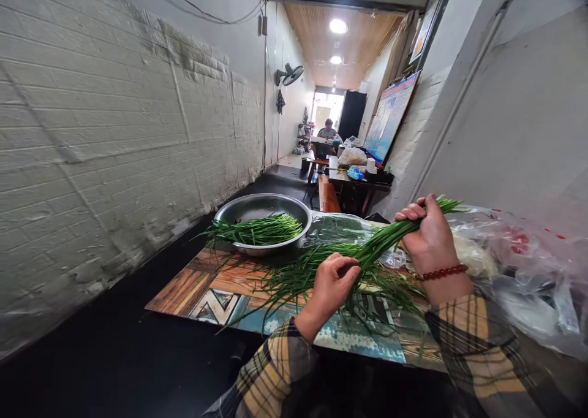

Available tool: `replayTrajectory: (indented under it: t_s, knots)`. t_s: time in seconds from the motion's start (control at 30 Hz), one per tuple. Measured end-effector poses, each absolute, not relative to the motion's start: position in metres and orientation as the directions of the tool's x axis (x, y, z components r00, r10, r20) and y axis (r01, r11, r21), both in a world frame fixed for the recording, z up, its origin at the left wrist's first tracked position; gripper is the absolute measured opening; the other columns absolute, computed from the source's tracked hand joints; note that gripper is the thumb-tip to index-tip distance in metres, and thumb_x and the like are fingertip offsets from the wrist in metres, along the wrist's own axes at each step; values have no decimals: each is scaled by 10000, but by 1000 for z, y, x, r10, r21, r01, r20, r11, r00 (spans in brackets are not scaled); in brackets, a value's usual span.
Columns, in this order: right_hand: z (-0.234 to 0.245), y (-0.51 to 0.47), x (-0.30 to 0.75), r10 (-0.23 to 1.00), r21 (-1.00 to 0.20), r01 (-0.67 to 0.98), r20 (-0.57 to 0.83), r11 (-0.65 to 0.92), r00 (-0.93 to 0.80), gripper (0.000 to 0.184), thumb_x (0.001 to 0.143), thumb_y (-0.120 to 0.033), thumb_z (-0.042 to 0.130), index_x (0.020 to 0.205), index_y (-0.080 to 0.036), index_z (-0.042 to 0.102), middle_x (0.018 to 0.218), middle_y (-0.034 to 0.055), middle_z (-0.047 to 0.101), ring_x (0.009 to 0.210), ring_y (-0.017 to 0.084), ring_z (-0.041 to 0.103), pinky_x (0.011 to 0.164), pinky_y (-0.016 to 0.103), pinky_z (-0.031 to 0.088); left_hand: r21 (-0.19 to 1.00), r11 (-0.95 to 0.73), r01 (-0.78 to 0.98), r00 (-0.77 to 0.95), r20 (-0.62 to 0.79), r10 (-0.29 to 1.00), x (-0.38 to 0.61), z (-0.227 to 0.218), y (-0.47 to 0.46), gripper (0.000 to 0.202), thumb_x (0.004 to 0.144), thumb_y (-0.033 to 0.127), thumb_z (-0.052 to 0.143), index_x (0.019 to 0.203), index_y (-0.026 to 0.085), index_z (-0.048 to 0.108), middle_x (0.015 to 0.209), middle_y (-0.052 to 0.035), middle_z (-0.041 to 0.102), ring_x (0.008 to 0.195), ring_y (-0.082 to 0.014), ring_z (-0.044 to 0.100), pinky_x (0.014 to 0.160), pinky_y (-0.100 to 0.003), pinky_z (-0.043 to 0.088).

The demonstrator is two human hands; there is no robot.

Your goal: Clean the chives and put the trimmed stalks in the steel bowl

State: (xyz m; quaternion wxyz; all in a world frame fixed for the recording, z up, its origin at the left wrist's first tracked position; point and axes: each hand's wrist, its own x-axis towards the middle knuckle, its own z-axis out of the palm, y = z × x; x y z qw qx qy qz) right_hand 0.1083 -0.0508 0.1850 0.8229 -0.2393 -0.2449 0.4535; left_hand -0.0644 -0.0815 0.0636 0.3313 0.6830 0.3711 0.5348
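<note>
My right hand (428,231), with a beaded bracelet at the wrist, is raised and wrapped round a bunch of long green chives (386,236). The pale stem ends stick out above the fist, and the leaves hang down to the left. My left hand (331,284) is lower, thumb and forefinger pinched at the leaves of the same bunch; the exact leaves between the fingertips are hard to see. More loose chives (305,268) lie spread on the wood-patterned table (184,292) below. Behind them, a steel basin (294,207) holds another heap of chives (266,229), with leaves over its rim.
Clear plastic bags (528,277) crowd the table's right side. A plastic sheet or bag (340,227) lies beside the basin. Farther back are a bench (327,192), a dark table (337,174) with bags on it, and a seated person (327,131). A white brick wall (114,130) runs along the left.
</note>
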Motion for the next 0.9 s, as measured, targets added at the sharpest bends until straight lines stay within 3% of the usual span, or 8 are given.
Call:
replayTrajectory:
  t_s: [0.2,0.4,0.53,0.63,0.73,0.8,0.9]
  knots:
    - [182,-51,99,872,-619,-633,194,465,450,266,934,-242,491,678,-173,462,453,-120,316,390,31,313,437,182,377,890,-453,50,78,449,890,-58,68,-82,173,787,194,523,635,153,594,652,14,519,643,-113,452,613,-241,331]
    - [194,-62,93,893,-624,-644,234,442,385,299,923,-258,533,650,-169,451,437,-125,266,354,19,239,367,157,269,929,-368,43,-12,369,929,-54,47,-71,181,664,120,441,523,177,343,577,43,338,600,-103,329,570,-247,237]
    - [215,-71,109,865,-572,-650,285,500,414,347,962,-277,477,636,-171,426,434,-121,248,339,18,245,364,161,263,973,-232,-9,-17,232,973,-72,21,-62,222,731,231,473,546,186,359,570,53,296,567,-97,286,546,-245,214]
    - [223,-74,123,867,-555,-670,255,493,427,365,980,-278,442,633,-172,411,435,-124,234,328,14,247,365,160,267,973,-228,-15,-56,227,972,-90,17,-56,349,800,385,519,544,180,399,556,53,331,563,-95,322,554,-238,251]
    - [220,-75,123,882,-559,-684,241,468,406,365,994,-266,397,644,-169,423,435,-124,228,325,14,252,361,158,261,953,-297,-53,-35,295,955,-99,34,-54,329,842,449,524,716,155,601,675,8,538,661,-121,472,621,-239,358]
    - [214,-73,113,901,-575,-695,236,432,364,351,989,-264,407,652,-170,434,433,-125,227,324,15,252,358,155,255,931,-349,-102,64,356,932,-95,53,-56,369,864,485,517,961,164,671,919,-53,658,831,-163,569,720,-265,426]
    - [203,-69,90,936,-611,-710,201,350,289,330,970,-265,453,653,-176,439,430,-127,234,320,21,240,352,158,252,890,-378,-256,268,441,857,-78,79,-61,518,885,560,481,1212,183,618,1252,-111,619,1103,-232,571,921,-343,435]
